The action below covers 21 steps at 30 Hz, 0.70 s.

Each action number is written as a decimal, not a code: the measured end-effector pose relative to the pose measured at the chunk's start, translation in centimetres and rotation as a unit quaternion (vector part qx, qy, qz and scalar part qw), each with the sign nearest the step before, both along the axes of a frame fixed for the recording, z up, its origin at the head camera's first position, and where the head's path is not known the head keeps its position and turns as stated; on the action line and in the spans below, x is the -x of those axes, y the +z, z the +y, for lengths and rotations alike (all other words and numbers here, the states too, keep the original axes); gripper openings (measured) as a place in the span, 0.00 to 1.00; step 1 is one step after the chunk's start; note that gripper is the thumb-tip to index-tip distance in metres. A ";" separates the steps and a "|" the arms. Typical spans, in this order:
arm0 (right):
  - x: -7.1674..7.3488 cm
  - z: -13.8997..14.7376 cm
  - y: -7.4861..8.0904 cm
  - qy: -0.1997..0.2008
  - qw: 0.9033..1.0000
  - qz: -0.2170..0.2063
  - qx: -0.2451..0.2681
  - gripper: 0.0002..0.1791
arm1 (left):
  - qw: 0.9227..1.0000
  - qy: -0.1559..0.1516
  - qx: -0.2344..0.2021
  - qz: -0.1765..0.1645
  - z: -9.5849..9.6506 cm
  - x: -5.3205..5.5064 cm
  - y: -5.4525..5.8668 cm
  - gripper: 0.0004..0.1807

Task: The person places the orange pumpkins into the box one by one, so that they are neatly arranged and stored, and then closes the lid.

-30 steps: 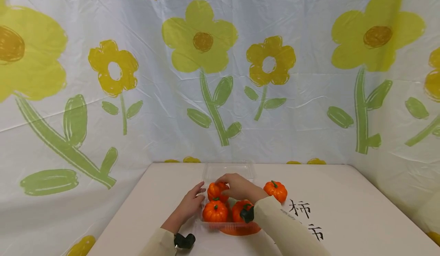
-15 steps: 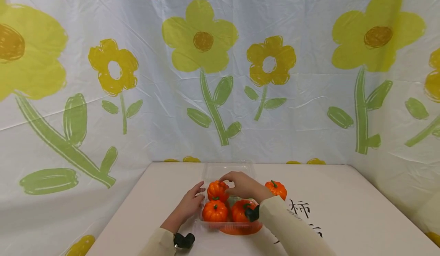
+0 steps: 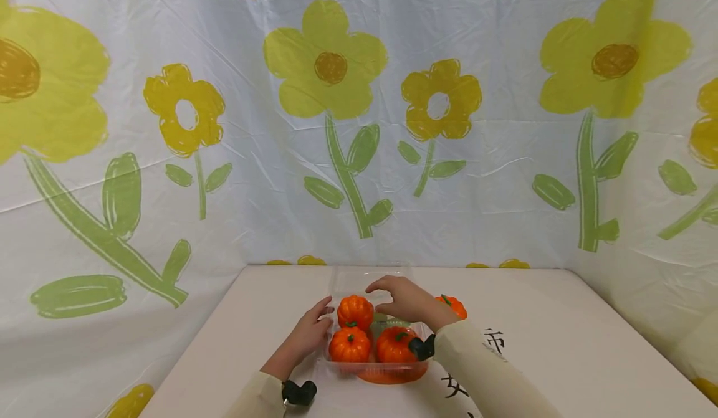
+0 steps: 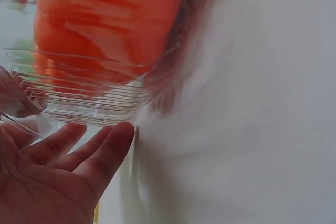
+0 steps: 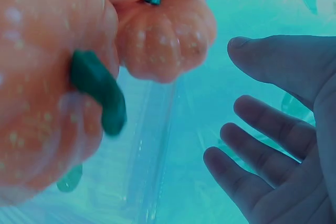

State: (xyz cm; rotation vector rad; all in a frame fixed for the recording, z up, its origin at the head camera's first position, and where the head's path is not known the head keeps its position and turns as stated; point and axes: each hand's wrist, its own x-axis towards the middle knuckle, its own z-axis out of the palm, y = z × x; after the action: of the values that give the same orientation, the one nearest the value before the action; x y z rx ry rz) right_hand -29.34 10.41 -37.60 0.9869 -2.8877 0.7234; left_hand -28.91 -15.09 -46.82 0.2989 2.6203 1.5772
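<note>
A clear plastic clamshell box [image 3: 381,366] holds three small orange pumpkins: a rear-left one [image 3: 355,312], a front-left one [image 3: 350,344] and a front-right one [image 3: 394,344]. My left hand [image 3: 308,336] is at the box's left side. In the left wrist view, its fingertips [image 4: 122,132] are at the ribbed plastic wall, with a pumpkin [image 4: 105,24] behind it. My right hand [image 3: 409,301] hovers over the rear right of the box, thumb and fingers spread and apart from the pumpkins. Nothing lies between these fingers in the right wrist view.
Another pumpkin [image 3: 455,307] sits on the pale tabletop to the right, partly behind the right forearm. The box's clear lid [image 3: 364,276] lies folded back behind it. Black brushed characters [image 3: 455,385] and an orange printed shape [image 3: 392,377] mark the surface. A flower-print curtain [image 3: 493,218] hangs behind.
My right hand has let go of the rear-left pumpkin and moved to the right and slightly back. The pumpkin now stands in full view. My left hand has stayed beside the box.
</note>
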 end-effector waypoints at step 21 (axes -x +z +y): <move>0.0 4.5 0.5 -0.061 0.998 0.020 0.030 0.20 | 1.000 -0.013 -0.013 -0.013 -0.1 0.0 0.3 0.32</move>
State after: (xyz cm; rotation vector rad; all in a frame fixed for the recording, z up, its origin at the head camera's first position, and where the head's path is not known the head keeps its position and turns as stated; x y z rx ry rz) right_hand -29.31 14.90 -37.08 0.8017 -2.8440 0.7675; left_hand -28.91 -15.15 -46.51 0.3102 2.5696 1.5966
